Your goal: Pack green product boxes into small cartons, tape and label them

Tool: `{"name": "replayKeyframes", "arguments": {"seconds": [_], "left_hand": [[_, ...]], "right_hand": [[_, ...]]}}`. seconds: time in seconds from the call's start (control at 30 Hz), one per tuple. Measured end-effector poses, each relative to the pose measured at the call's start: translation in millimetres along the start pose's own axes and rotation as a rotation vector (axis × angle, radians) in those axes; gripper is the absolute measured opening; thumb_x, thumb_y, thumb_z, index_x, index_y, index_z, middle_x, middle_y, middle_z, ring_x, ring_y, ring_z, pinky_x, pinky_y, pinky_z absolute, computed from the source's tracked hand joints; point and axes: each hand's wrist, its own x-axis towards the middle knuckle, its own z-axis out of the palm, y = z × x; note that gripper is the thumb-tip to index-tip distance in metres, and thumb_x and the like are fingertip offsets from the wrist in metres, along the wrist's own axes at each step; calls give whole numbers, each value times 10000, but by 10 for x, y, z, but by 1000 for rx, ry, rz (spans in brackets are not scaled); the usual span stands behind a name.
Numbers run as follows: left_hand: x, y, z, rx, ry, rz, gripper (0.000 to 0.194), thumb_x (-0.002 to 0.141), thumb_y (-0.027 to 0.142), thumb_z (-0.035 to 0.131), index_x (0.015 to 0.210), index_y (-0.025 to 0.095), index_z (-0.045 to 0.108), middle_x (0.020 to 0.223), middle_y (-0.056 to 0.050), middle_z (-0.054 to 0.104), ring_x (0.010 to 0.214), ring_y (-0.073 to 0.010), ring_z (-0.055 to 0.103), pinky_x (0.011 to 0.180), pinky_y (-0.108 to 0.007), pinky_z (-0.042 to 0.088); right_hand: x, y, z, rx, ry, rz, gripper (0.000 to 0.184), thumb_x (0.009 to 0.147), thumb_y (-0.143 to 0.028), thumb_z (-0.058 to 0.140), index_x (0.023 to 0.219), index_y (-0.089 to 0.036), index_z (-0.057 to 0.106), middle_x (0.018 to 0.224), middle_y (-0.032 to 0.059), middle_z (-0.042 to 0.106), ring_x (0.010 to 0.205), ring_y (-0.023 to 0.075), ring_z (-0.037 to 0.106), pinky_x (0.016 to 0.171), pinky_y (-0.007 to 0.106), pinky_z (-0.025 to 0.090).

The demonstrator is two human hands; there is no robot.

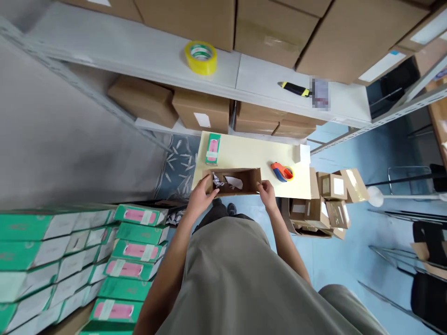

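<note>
An open brown cardboard box (244, 184) lies on a small pale yellow table (251, 153), with crumpled white paper (226, 181) inside. My left hand (199, 197) grips the box's left end, fingers wrapped over the edge. My right hand (268, 193) holds the box's right end the same way. A green and pink product box (213, 149) lies on the table beyond the left end. An orange tape dispenser (282, 171) sits on the table to the right.
Stacks of green and pink boxes (132, 251) fill the lower left. Small cardboard boxes (328, 200) are piled right of the table. A metal shelf (139, 51) behind holds a yellow tape roll (200, 56), a utility knife (295, 88) and large cartons.
</note>
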Motion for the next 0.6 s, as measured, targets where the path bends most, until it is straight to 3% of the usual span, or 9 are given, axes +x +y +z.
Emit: {"name": "replayKeyframes", "arguments": {"seconds": [0.2,0.37,0.47,0.53,0.6], "left_hand": [[718,46,128,-1,-116,3,699,988,367,754,1641,199,567,1667,-181,631,1547,-371,620,1290,-501,510],[1115,44,146,-17,-246,-12,784,1003,396,747,1730,259,488,1723,-137,590,1564,-380,602,1261,-482,523],[1337,-45,105,-39,-181,-71,738,1100,512,605,1771,277,408,1613,-147,682,1433,-361,703,1192,-477,564],[1536,-127,99,7,-81,-125,697,1144,506,505,1768,215,390,1567,-200,691,1401,-362,711,1200,-491,549],[1762,-191,145,118,-26,-201,739,1121,495,562,1728,107,398,1594,-293,626,1462,-413,654,1230,-523,513]], "right_hand": [[460,16,19,-3,100,64,475,824,-732,616,904,-267,565,865,54,714,842,243,693,772,372,564],[737,52,91,-46,118,132,496,809,-753,659,879,-267,588,883,86,758,904,281,745,793,402,618],[752,91,114,-50,139,162,532,815,-775,672,899,-252,632,942,120,796,940,303,768,813,431,642],[701,94,103,-49,152,178,553,821,-785,672,924,-242,660,1002,141,819,958,309,781,844,450,655],[629,59,74,-47,168,184,562,831,-784,676,957,-236,679,1068,160,833,991,316,795,883,469,665]]}}
